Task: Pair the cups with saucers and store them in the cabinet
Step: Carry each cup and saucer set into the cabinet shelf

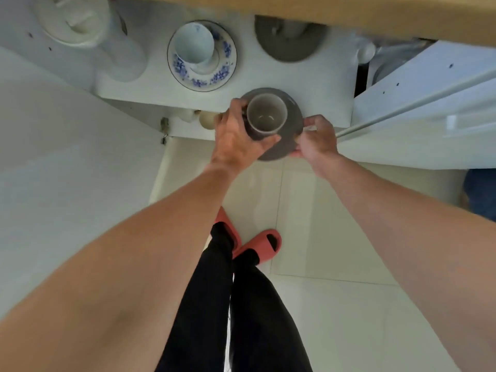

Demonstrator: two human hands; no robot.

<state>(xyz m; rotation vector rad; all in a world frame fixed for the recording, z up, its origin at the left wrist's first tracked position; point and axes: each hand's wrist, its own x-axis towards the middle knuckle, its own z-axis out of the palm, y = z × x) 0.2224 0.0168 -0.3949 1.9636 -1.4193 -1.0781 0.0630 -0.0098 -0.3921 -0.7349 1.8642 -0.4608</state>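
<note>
At the front edge of the white cabinet shelf (308,84), a grey cup (265,116) stands upright, mouth up, on a grey saucer (292,124) half over the lip. Left hand (236,135) wraps the cup's side; right hand (316,140) pinches the saucer rim. Deeper on the shelf sit one blue-and-white cup (194,44), upright on its matching saucer (222,73), and one more grey saucer (290,49) carrying a partly hidden item: three saucers and two clear cups counted

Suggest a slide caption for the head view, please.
Both hands set grey cup and saucer on cabinet shelf.
</note>
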